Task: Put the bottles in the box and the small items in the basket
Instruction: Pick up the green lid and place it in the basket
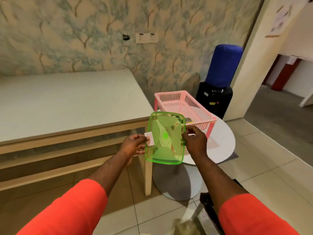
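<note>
I hold a clear green plastic lid [165,138] up in the air in front of me. My left hand [133,145] pinches its left edge at a white clip. My right hand [194,139] grips its right edge with curled fingers. Behind the lid, a pink slatted basket [199,109] on short legs stands on a small round white table [221,143]; a small yellow and dark item [188,120] lies in its near corner. No bottles and no box body are in view.
A long white-topped wooden table [67,102] stands at the left against the patterned wall. A black water dispenser [215,99] with a blue-covered bottle stands behind the basket. The floor is tiled, with a doorway to the right.
</note>
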Available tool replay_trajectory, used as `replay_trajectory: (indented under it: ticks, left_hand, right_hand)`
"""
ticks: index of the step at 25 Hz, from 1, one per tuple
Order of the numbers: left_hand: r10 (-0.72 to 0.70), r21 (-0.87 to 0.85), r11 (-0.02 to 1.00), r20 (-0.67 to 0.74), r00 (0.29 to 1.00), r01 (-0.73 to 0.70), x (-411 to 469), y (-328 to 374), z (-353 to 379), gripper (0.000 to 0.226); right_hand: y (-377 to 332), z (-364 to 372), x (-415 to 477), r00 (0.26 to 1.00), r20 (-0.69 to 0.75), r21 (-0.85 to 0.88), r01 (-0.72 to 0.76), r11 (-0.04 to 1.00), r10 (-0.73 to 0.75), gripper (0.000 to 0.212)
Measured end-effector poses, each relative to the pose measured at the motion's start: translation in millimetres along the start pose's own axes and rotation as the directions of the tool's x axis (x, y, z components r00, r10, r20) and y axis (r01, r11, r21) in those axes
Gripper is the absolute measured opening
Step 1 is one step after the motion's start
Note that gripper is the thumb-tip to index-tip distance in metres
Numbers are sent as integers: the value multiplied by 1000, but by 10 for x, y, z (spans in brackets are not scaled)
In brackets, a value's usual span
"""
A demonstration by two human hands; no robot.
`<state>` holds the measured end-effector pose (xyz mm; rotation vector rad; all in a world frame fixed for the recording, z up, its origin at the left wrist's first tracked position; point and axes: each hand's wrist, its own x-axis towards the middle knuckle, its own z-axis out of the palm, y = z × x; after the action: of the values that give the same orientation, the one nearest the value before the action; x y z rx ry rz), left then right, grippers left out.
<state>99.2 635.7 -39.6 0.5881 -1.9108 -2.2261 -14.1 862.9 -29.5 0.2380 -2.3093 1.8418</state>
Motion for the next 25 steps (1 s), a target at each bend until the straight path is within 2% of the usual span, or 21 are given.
replay_trajectory:
  ticks: [5,9,13,20,25]
  left_hand:
    - [37,-25,999,-24,999,-38,735,344,761,19]
    - [50,-41,998,-44,998,-52,1367,559,1318,7]
    - [55,-57,997,-71,996,-59,1920,757,1676,14]
    - [-5,26,1000,-57,998,6,3018,805,1835,15]
    - [-39,87,995,-94,995,47,3813,685,1756,13]
  right_hand:
    - [76,-265,1105,999,-5,-18,53,998,-53,20]
    - [179,-423,2056,999,43,-25,30,999,-29,20]
    - [218,-414,2892,996,73,-155,58,986,-47,17]
    - [526,-58,3965,995,98,-361,66,930,-32,19]
    - [817,287,4456,994,98,-494,11,869,43,20]
